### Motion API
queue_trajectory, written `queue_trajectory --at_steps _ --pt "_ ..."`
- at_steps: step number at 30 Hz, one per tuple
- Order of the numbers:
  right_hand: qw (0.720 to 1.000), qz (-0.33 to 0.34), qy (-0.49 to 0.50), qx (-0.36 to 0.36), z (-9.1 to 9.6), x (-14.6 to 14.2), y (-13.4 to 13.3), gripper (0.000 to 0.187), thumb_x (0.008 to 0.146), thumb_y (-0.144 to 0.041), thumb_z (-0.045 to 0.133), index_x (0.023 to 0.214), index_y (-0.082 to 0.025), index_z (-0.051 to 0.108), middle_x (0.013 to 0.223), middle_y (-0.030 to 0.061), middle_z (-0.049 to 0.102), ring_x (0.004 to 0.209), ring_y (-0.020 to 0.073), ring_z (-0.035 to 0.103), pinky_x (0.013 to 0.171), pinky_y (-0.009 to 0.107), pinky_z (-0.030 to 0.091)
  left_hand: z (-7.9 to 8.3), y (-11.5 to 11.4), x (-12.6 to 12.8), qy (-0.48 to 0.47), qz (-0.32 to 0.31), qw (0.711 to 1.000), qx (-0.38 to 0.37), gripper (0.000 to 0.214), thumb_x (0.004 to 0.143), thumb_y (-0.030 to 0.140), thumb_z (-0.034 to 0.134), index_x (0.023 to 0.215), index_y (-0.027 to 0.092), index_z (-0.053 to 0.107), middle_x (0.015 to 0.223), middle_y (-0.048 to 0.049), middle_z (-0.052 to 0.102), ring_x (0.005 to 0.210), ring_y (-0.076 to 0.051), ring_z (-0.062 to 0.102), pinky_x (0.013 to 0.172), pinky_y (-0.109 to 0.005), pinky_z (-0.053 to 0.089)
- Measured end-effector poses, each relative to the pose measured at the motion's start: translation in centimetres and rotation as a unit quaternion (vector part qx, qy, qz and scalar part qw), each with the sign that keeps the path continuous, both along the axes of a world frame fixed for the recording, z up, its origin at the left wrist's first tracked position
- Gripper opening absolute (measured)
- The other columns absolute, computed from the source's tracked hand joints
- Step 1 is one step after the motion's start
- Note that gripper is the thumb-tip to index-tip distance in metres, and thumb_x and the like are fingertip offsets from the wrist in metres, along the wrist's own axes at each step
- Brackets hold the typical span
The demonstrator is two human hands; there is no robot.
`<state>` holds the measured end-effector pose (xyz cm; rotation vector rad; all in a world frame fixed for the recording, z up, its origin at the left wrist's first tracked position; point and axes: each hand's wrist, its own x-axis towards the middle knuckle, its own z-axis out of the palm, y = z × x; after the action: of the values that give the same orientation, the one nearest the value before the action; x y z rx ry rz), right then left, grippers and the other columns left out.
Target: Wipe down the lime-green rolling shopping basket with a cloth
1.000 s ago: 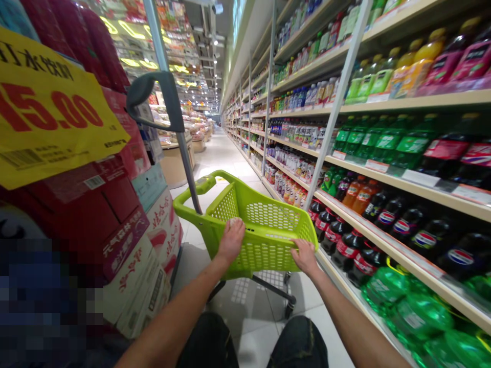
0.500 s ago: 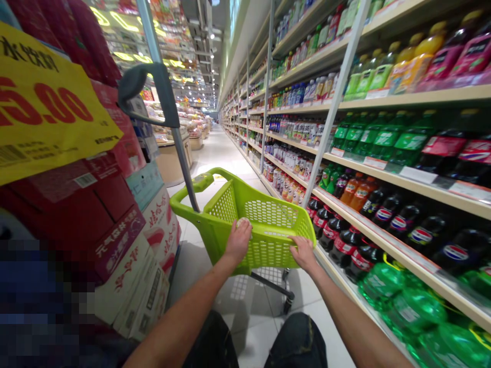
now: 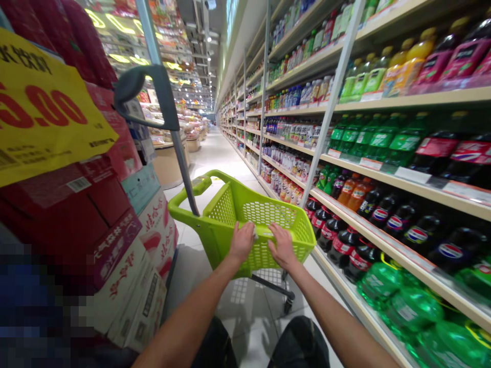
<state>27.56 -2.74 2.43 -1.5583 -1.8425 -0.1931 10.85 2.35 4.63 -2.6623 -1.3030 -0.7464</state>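
Observation:
A lime-green shopping cart (image 3: 264,253) with a perforated plastic basket stands in front of my knees. My left hand (image 3: 242,241) is closed at the near rim of the basket. A small crumpled whitish cloth (image 3: 255,233) peeks out by its fingertips, mostly hidden by the hand. Just to the right, my right hand (image 3: 283,247) lies over the same rim, its fingers stretched out and somewhat apart, with nothing visible in them. Rising from the cart's left side is a grey pole (image 3: 183,166) with a dark grey handle (image 3: 169,99).
Shelves (image 3: 406,179) of bottled drinks line the right side, with big green bottles (image 3: 410,312) at the bottom. Stacked drink cartons (image 3: 126,276) and a yellow price sign (image 3: 53,112) stand close on the left. A tiled aisle (image 3: 215,153) runs ahead.
My right hand has moved left along the rim, from near the right corner to beside my left hand. My left hand has shifted slightly right with the whitish cloth.

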Motion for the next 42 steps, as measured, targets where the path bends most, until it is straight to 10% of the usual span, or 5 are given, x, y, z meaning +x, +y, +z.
queue_trajectory --at_steps 9,20,28,36,42 --pt "0.991 0.104 -0.032 -0.082 0.9 -8.2 3.8 0.052 0.076 -0.018 0.05 0.127 -0.012 0.043 0.133 0.0138 0.043 0.124 0.0256 0.034 0.103 0.045 0.025 2.3 1.2 -6.2 0.127 0.023 0.99 0.047 0.043 0.076 0.023 0.051 0.118 0.017 0.048 0.124 -0.0128 0.053 0.122 -0.028 0.04 0.105 -0.057 0.013" --pt "0.986 -0.104 0.098 0.083 -4.9 8.1 -0.2 0.038 0.07 -0.01 0.038 0.102 -0.012 0.058 0.112 0.0153 0.055 0.113 0.0266 0.045 0.099 0.048 0.034 1.9 0.8 -5.5 0.093 0.039 0.994 0.048 0.039 0.078 0.021 0.043 0.116 0.018 0.052 0.124 -0.0099 0.054 0.124 -0.025 0.038 0.107 -0.054 0.011" --pt "0.995 0.045 0.041 0.08 -4.2 -0.4 4.0 0.047 0.065 -0.007 0.043 0.11 -0.016 0.055 0.119 0.0101 0.054 0.116 0.0217 0.044 0.099 0.041 0.037 2.0 0.2 -4.8 0.106 0.047 0.993 0.032 0.047 0.075 0.024 0.046 0.12 0.013 0.048 0.132 -0.0114 0.046 0.128 -0.025 0.031 0.107 -0.054 0.008" --pt "0.987 -0.084 0.1 0.095 -4.1 10.0 0.3 0.037 0.069 -0.008 0.035 0.095 -0.015 0.06 0.104 0.0128 0.059 0.107 0.0249 0.049 0.092 0.049 0.039 1.9 0.0 -5.1 0.102 0.046 0.993 0.029 0.05 0.073 0.024 0.047 0.121 0.011 0.048 0.133 -0.0115 0.044 0.129 -0.026 0.028 0.108 -0.054 0.005" --pt "0.995 0.018 0.063 0.077 -4.6 3.3 2.5 0.043 0.07 -0.007 0.038 0.107 -0.018 0.057 0.123 0.0096 0.051 0.121 0.0202 0.039 0.1 0.043 0.034 1.9 0.1 -5.0 0.1 0.043 0.994 0.028 0.051 0.071 0.023 0.047 0.121 0.012 0.048 0.134 -0.0112 0.043 0.13 -0.026 0.028 0.107 -0.055 0.003"
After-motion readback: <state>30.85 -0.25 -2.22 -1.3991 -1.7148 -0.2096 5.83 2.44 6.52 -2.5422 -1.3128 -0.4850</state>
